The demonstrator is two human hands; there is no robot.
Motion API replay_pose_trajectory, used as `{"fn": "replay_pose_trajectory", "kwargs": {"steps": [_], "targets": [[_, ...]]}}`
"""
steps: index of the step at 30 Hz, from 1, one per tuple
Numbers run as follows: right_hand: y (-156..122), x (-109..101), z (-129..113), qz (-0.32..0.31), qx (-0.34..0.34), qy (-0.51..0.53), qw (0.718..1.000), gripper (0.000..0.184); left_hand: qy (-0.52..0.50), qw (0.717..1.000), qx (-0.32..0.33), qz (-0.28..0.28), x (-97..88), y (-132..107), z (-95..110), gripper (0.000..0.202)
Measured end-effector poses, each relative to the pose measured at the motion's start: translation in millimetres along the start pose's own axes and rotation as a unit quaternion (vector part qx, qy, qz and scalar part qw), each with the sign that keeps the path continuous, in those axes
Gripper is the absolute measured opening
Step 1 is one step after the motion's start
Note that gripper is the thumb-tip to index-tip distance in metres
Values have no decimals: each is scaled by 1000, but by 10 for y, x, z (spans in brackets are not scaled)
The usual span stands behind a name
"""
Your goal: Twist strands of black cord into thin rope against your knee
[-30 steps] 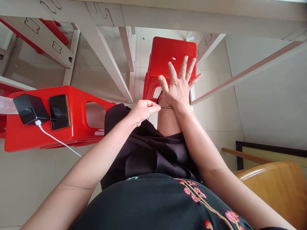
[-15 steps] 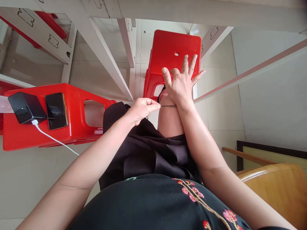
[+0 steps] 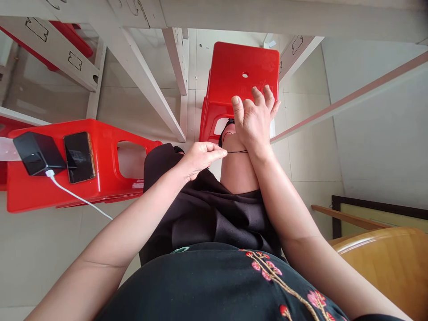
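My left hand [image 3: 203, 159] pinches a thin black cord [image 3: 237, 152] between thumb and fingertips. The cord runs level across my bare leg [image 3: 238, 171] and goes out of sight at the wrist of my right hand [image 3: 256, 118]; whether it loops round the wrist is hidden. My right hand is held over the leg, back of the hand up, with the thumb apart and the fingers spread and somewhat bent. Its palm is hidden. Beyond its fingers stands a red plastic stool [image 3: 230, 62]. A dark skirt [image 3: 214, 214] covers my lap.
Left of me, another red stool [image 3: 107, 151] bears a phone [image 3: 79, 156] and a black box-shaped device [image 3: 38, 154] with a white cable [image 3: 78, 195]. White table legs and beams [image 3: 143, 76] frame the floor ahead. A wooden chair [image 3: 391, 258] is at the right.
My right hand's fingers have bent inward and drawn closer together. My left hand has shifted slightly right and down, still pinching the cord, whose two strands now look closer together.
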State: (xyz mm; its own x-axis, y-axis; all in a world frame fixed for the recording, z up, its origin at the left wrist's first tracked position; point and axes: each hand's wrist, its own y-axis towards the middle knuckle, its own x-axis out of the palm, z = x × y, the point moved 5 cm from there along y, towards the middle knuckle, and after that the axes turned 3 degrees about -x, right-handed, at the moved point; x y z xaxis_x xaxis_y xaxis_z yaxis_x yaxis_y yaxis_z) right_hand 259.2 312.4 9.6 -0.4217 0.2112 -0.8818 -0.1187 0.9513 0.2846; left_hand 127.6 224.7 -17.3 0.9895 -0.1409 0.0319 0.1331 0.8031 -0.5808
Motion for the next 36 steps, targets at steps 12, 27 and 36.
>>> {"fn": "replay_pose_trajectory", "kwargs": {"steps": [12,27,36], "targets": [[-37,-46,-53,-7,11,-22,1000,76,41,996,71,23,-36,-8,27,16],[-48,0,10,-5,14,-45,999,78,53,997,47,7,-48,7,11,21],[-52,28,85,-14,16,-17,1000,80,37,997,61,-12,-29,-29,65,23]]}}
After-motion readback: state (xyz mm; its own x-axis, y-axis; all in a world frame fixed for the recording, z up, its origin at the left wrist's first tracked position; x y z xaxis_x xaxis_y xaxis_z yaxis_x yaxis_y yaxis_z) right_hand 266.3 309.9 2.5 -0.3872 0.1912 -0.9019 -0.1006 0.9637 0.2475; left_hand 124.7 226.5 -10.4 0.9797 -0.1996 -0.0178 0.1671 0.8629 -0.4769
